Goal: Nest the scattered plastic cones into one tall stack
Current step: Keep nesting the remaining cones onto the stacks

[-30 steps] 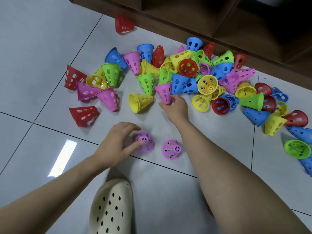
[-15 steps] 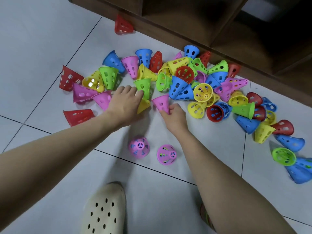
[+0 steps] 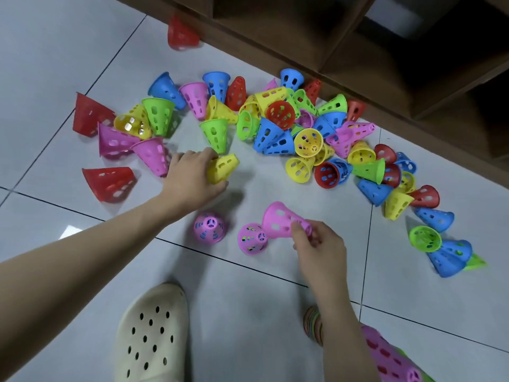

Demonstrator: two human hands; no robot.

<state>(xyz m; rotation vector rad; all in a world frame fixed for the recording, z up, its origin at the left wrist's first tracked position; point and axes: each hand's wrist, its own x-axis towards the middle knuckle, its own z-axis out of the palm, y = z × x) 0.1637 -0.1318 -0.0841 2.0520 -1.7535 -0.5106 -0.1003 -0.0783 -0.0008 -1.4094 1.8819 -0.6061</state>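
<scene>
Since a moment ago, the right hand point(image 3: 316, 241) has lifted a pink cone point(image 3: 281, 220) out of the scattered pile point(image 3: 289, 128) on the far floor and brought it near, tilted, just above the right of two upright pink cones point(image 3: 252, 239) standing between the arms. It pinches the cone's narrow end. Nesting looks imminent, though most cones remain loose. The left hand point(image 3: 192, 175), arm stretched forward, has closed its fingers around a yellow cone point(image 3: 224, 168) lying at the pile's near-left edge.
</scene>
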